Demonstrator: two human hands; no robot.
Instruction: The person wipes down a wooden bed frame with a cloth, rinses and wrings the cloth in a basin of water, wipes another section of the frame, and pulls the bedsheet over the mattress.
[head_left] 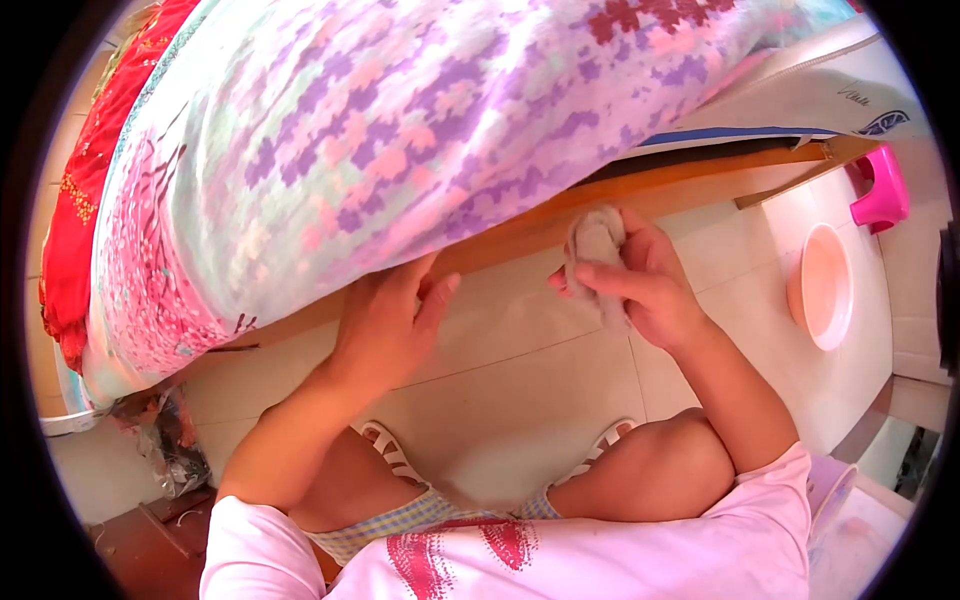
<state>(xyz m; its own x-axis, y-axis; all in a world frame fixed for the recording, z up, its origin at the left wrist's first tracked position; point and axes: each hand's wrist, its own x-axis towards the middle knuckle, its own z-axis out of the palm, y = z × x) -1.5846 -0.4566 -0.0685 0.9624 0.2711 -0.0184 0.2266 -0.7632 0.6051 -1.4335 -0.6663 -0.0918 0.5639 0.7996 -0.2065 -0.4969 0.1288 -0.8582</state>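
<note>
My right hand (648,285) is closed around a crumpled grey cloth (597,250), held up in front of the wooden bed frame (560,215). Over the bed hangs a floral bedsheet (400,130) in white, purple and pink. My left hand (395,315) is at the lower edge of this sheet, with the thumb apart from the fingers. Some of its fingertips are hidden at the sheet's edge, and I see nothing held in it. Whether it touches the sheet or the frame I cannot tell.
Light floor tiles (520,380) lie below my hands. At the right stand a pale pink basin (828,287) and a bright pink plastic stool (882,190). A white mattress (800,85) shows under the sheet. Red fabric (75,250) hangs at the left, above a clear plastic bag (172,445).
</note>
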